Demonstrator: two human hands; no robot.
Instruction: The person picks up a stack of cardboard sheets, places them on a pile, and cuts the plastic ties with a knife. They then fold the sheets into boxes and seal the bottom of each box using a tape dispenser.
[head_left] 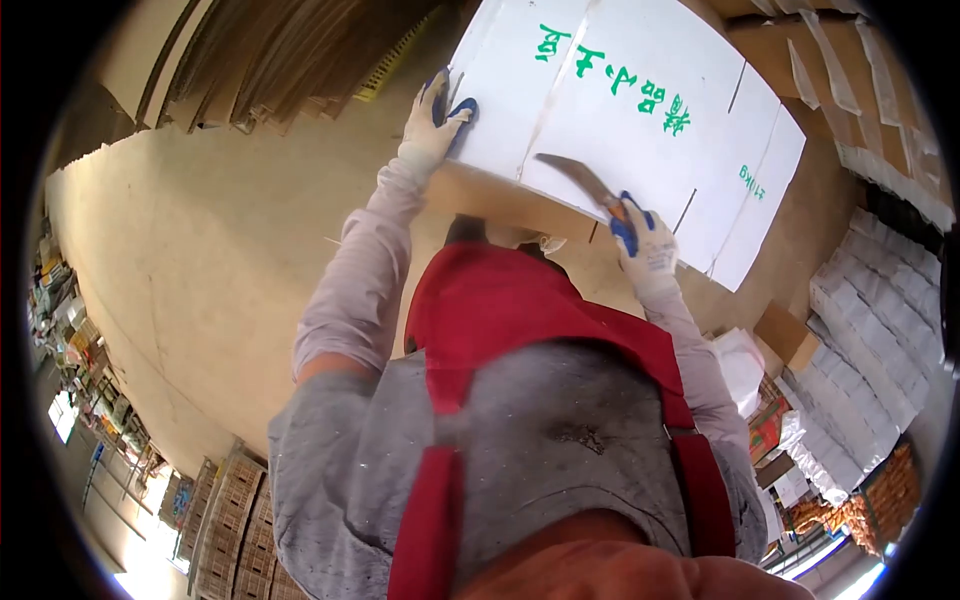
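Observation:
A large white cardboard sheet (590, 100) lies in front of me, printed with green characters and marked by dark slits near its right end. My left hand (432, 125), in a white glove with blue on the fingers, rests at the sheet's left edge, thumb and fingers spread. In a matching glove, my right hand (648, 245) is closed around the wooden handle of a knife (582, 178). Its curved, worn blade points left over the sheet's near edge. Brown cardboard (510, 200) shows just below that edge.
Flat brown cardboard sheets (270, 60) stand stacked at upper left. White bundles (870, 330) are piled on the right, near an open brown carton (786, 335). Stacked crates (235, 520) stand at lower left. Bare floor (220, 260) stretches along my left side.

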